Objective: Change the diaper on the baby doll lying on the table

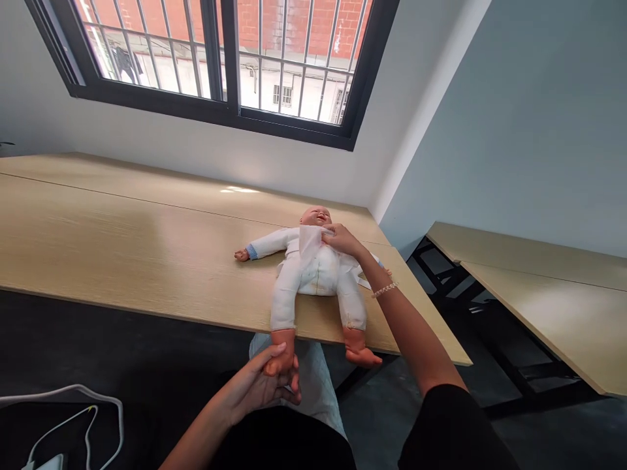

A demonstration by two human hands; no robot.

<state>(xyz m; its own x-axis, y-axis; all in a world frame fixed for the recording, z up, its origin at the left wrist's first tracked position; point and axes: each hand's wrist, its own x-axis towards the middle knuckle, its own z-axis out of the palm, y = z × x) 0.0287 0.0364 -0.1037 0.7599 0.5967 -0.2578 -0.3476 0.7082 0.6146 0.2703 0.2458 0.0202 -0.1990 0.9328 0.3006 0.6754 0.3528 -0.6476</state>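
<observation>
Baby doll (319, 274) lies on its back near the right end of the wooden desk (122, 254), both feet jutting past the near edge. At left, its outstretched arm ends in a knit-looking blue cuff (251, 251) and a small moulded fist. Next, the left hand (262, 385) is closed round one foot (287, 358), thumb on top, fingers beneath; that smooth, plastic-looking part should be firm and perhaps slippery, so a wrapped grip suits it. The trunk looks padded and soft, probably light and floppy at the hips, best lifted under back and head. Its covering is matt white fabric, stained along the front seam. Over the chest, a thin, limp white cloth (309, 243) is pinched by the right hand (340, 238). Farther right, the other foot (360, 352) hangs free, rounded and glossy; a beaded bracelet (385, 290) rings the right forearm.
</observation>
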